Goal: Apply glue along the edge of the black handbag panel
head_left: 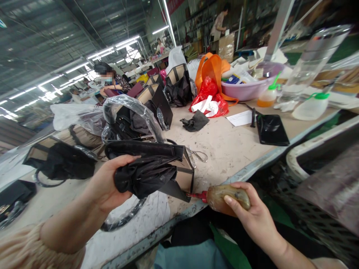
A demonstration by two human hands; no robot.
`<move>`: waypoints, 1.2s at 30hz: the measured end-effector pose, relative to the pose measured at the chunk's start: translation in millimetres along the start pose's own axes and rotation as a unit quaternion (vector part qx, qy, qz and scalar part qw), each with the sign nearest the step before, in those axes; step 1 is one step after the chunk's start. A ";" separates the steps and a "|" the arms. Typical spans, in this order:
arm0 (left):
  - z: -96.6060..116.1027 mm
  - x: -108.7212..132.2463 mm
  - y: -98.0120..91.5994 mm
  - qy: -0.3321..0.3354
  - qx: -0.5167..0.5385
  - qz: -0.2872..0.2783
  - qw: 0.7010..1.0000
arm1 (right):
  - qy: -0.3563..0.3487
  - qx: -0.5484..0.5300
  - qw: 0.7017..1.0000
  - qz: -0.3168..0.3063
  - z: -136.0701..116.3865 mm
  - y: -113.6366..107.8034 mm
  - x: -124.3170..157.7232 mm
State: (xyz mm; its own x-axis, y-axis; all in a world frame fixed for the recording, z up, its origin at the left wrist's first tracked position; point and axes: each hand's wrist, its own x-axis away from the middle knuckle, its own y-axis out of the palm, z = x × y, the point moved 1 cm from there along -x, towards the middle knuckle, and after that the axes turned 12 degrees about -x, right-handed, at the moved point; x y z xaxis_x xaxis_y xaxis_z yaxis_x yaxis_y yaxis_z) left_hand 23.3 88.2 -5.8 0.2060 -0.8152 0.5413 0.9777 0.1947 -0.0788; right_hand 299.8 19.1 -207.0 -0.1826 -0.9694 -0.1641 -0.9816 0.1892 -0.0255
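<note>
My left hand [112, 186] grips a black handbag [146, 179], fingers wrapped round its bunched dark lining. The bag lies on its side at the table's front, with a tan panel [183, 173] showing at its right end. In my right hand [252, 209] is a squeeze bottle [228, 200] of amber liquid, held sideways. Its red nozzle [200, 195] points left, and the tip is at the lower corner of the bag's end; whether it touches is unclear. Behind the bag lie scissors [199, 155]. A plastic-wrapped handle [126, 215] curves below the bag.
More black bags [64, 160] stand left and behind. A black cloth scrap [195, 121], a red plastic bag [209, 102], a lilac basin [244, 89] and a black tablet-like device [272, 129] lie farther back. A basket [316, 209] stands right, beyond the table edge. Co-workers sit in the background.
</note>
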 end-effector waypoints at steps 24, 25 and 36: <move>-5.5 -3.0 -4.2 -0.005 0.030 0.005 1.000 | -0.057 0.067 0.994 0.057 9.2 2.0 -5.7; -5.4 -3.3 -3.5 -0.005 0.027 0.006 1.000 | -0.065 0.069 0.994 0.061 9.2 2.3 -7.3; -3.6 -5.4 -2.6 0.007 0.009 0.007 1.000 | -0.139 0.062 0.986 0.068 2.3 0.1 -18.8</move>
State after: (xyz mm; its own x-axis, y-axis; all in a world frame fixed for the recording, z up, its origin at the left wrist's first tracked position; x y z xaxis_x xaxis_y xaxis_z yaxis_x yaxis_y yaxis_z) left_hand 19.8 90.2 -11.6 0.2194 -0.8197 0.5291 0.9741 0.2148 -0.0712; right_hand 303.4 37.7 -206.2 -0.2722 -0.8569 -0.4379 -0.9317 0.3484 -0.1025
